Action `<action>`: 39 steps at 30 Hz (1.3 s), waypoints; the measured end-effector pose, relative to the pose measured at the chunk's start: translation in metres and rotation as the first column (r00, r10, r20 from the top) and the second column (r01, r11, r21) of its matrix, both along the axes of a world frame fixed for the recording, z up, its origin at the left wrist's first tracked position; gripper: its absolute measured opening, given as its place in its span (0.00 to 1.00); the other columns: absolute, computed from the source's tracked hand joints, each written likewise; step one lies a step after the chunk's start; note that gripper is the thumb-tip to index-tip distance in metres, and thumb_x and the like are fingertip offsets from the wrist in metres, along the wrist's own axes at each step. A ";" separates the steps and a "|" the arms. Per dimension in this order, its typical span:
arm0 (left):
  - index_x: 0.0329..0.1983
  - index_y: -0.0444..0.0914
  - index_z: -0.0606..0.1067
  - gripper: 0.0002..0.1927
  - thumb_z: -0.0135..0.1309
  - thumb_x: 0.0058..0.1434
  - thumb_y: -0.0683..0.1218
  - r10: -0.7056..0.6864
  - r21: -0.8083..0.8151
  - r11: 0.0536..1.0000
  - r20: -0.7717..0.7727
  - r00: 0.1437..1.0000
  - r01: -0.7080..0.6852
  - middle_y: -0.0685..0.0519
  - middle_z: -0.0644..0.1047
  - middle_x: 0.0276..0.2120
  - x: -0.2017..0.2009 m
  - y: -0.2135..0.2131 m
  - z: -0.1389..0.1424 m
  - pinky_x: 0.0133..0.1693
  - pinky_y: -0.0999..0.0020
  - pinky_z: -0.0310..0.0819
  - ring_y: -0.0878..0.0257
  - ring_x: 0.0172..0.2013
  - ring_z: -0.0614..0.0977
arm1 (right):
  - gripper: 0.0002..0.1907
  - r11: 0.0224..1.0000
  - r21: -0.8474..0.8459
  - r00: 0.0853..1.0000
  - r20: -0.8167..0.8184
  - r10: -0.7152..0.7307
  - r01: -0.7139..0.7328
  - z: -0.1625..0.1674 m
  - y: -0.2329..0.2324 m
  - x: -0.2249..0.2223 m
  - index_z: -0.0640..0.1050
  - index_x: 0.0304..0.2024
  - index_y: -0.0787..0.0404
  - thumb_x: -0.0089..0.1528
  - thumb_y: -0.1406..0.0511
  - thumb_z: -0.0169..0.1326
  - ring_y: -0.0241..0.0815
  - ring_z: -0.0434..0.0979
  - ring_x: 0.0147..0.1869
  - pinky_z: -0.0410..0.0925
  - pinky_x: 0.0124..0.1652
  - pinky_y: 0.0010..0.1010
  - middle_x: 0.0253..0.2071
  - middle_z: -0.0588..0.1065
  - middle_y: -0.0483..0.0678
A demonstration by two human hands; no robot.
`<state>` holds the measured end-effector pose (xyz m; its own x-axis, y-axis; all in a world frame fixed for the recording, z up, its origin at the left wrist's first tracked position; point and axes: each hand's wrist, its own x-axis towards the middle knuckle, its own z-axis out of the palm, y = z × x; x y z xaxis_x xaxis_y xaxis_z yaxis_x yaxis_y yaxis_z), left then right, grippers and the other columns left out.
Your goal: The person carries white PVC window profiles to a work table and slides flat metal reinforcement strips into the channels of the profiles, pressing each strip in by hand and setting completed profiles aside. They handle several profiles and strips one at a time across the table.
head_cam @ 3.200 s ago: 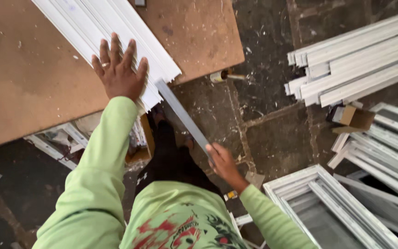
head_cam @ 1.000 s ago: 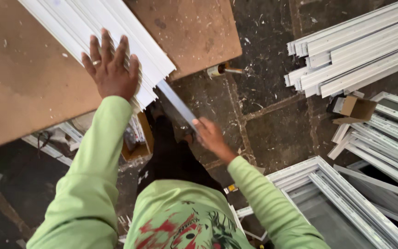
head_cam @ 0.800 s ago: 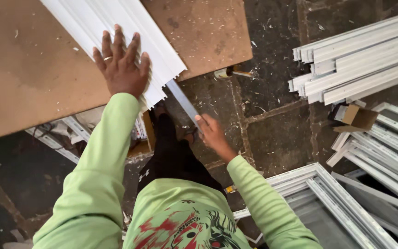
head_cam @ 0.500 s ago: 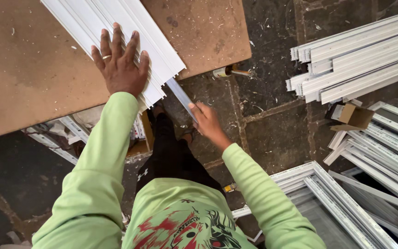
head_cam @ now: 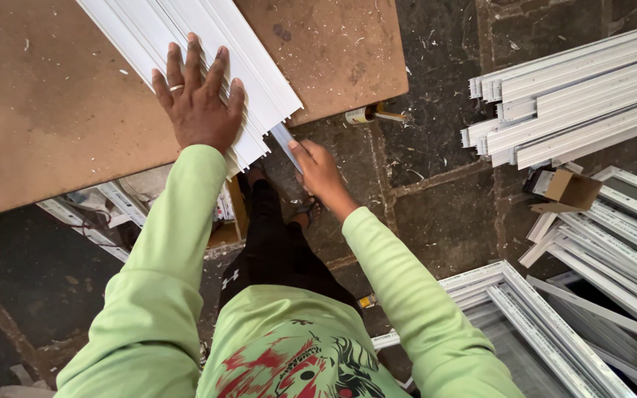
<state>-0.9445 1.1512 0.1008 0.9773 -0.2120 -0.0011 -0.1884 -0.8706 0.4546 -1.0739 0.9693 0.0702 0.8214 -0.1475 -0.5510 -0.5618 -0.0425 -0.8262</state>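
Sliding that grey strip [head_cam: 286,141] in, you've nearly buried it: three seconds back it stuck out long and slanted toward the lower middle of the frame, and now only a short stub shows at the end of the white strips [head_cam: 208,55]. Your right hand [head_cam: 320,169] has travelled up with it, from beside your hip to just under the table edge, fingers closed around the stub and pushing. I'd judge the piece is almost level with the rest of the bundle.

Your left hand [head_cam: 199,103] hasn't budged, open and flat, fingers spread, pressing down on the white strips at the upper middle of the frame to keep them steady.

Under them, the brown board table [head_cam: 53,110] fills the upper left, speckled with white shavings. Right of it the floor [head_cam: 444,214] is dark stone, dusty and gritty. A small tube [head_cam: 366,114] lies just off the table corner. More white lengths [head_cam: 576,96] are stacked at the upper right, a cardboard box [head_cam: 565,190] sits below them, and white window frames [head_cam: 554,324] lie along the lower right.
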 end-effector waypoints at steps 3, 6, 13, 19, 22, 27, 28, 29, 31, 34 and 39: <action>0.73 0.53 0.70 0.27 0.47 0.73 0.60 0.003 0.005 1.000 -0.002 1.000 -0.003 0.51 0.54 0.78 0.001 -0.001 0.000 0.72 0.42 0.25 0.49 0.77 0.47 | 0.20 1.000 0.020 1.000 -0.022 0.001 -0.001 0.004 0.001 0.006 0.75 0.34 0.62 0.70 0.53 0.49 0.34 0.66 0.15 0.58 0.16 0.29 0.16 0.67 0.44; 0.74 0.53 0.69 0.27 0.46 0.73 0.60 0.000 0.007 1.000 -0.009 1.000 0.000 0.52 0.53 0.78 0.000 -0.001 0.001 0.72 0.43 0.25 0.49 0.77 0.46 | 0.19 1.000 0.010 0.998 -0.062 0.005 -0.005 0.009 0.002 0.011 0.77 0.36 0.61 0.69 0.53 0.49 0.34 0.65 0.14 0.58 0.15 0.29 0.15 0.67 0.43; 0.74 0.54 0.68 0.27 0.44 0.73 0.60 0.008 0.014 1.000 -0.047 0.999 -0.007 0.53 0.52 0.79 0.000 -0.001 0.005 0.73 0.44 0.24 0.51 0.77 0.45 | 0.20 0.995 -0.078 0.995 -0.084 0.056 -0.062 0.017 0.008 0.028 0.79 0.41 0.60 0.68 0.50 0.47 0.35 0.67 0.13 0.60 0.14 0.30 0.14 0.69 0.45; 0.74 0.55 0.68 0.27 0.44 0.73 0.60 0.006 0.012 1.000 -0.054 0.999 -0.006 0.54 0.52 0.79 0.001 -0.001 0.005 0.73 0.44 0.24 0.51 0.77 0.44 | 0.22 1.000 -0.030 0.998 -0.057 0.007 -0.008 0.021 0.010 0.032 0.80 0.44 0.62 0.68 0.51 0.49 0.35 0.66 0.13 0.59 0.14 0.30 0.15 0.68 0.45; 0.74 0.54 0.68 0.27 0.44 0.73 0.60 0.007 0.019 1.000 -0.053 0.999 -0.007 0.53 0.52 0.79 0.001 0.000 0.002 0.72 0.44 0.24 0.51 0.77 0.44 | 0.21 0.999 -0.044 0.998 -0.060 0.023 -0.026 0.018 0.011 0.032 0.81 0.48 0.59 0.67 0.51 0.48 0.35 0.67 0.13 0.60 0.14 0.30 0.14 0.68 0.45; 0.73 0.53 0.69 0.27 0.46 0.73 0.60 0.003 0.019 1.000 -0.001 1.000 -0.003 0.52 0.54 0.78 0.003 0.001 -0.005 0.72 0.43 0.26 0.50 0.77 0.46 | 0.21 1.000 -0.026 1.000 -0.027 -0.015 0.014 0.003 0.011 0.030 0.81 0.45 0.61 0.67 0.51 0.50 0.35 0.67 0.14 0.60 0.15 0.30 0.16 0.69 0.44; 0.73 0.54 0.70 0.27 0.46 0.72 0.60 0.008 0.021 1.000 0.010 1.000 -0.008 0.53 0.54 0.78 0.003 0.002 -0.007 0.72 0.43 0.26 0.51 0.77 0.47 | 0.20 0.999 -0.017 1.000 -0.001 -0.031 0.031 -0.001 0.012 0.030 0.81 0.43 0.62 0.68 0.52 0.51 0.35 0.67 0.15 0.60 0.15 0.30 0.17 0.70 0.44; 0.73 0.54 0.70 0.27 0.47 0.72 0.60 0.013 0.023 1.000 0.023 1.000 -0.013 0.53 0.55 0.78 0.003 0.001 -0.008 0.72 0.43 0.27 0.51 0.77 0.47 | 0.20 0.999 0.009 0.999 -0.001 -0.039 0.039 -0.004 0.012 0.029 0.80 0.41 0.63 0.68 0.52 0.51 0.35 0.67 0.15 0.59 0.15 0.30 0.17 0.69 0.44; 0.72 0.54 0.71 0.27 0.47 0.71 0.60 0.018 0.029 0.999 0.052 0.998 -0.019 0.53 0.56 0.78 0.004 0.001 -0.009 0.72 0.42 0.28 0.50 0.77 0.48 | 0.21 0.997 0.061 0.999 -0.007 -0.052 0.053 -0.011 0.011 0.027 0.77 0.36 0.64 0.69 0.52 0.52 0.35 0.66 0.15 0.57 0.15 0.30 0.18 0.68 0.44; 0.72 0.55 0.71 0.27 0.48 0.70 0.60 0.029 0.024 0.999 0.053 0.998 -0.030 0.53 0.56 0.77 0.005 0.001 -0.010 0.72 0.42 0.28 0.50 0.77 0.48 | 0.19 0.994 0.101 0.999 0.017 -0.052 0.050 -0.015 0.009 0.023 0.76 0.34 0.61 0.69 0.53 0.51 0.34 0.63 0.14 0.55 0.15 0.29 0.16 0.66 0.43; 0.71 0.54 0.71 0.27 0.48 0.70 0.61 0.030 0.026 0.999 0.037 0.999 -0.031 0.53 0.56 0.77 0.005 0.002 -0.012 0.72 0.41 0.28 0.50 0.76 0.48 | 0.20 0.999 0.042 0.994 -0.105 -0.009 0.013 -0.011 0.000 0.011 0.73 0.32 0.60 0.69 0.52 0.50 0.34 0.62 0.12 0.55 0.13 0.28 0.15 0.66 0.44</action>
<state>-0.9391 1.1531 0.0892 0.9827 -0.1829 0.0292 -0.1778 -0.8876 0.4248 -1.0627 0.9695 0.0593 0.7574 -0.1309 -0.6397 -0.6455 -0.0023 -0.7637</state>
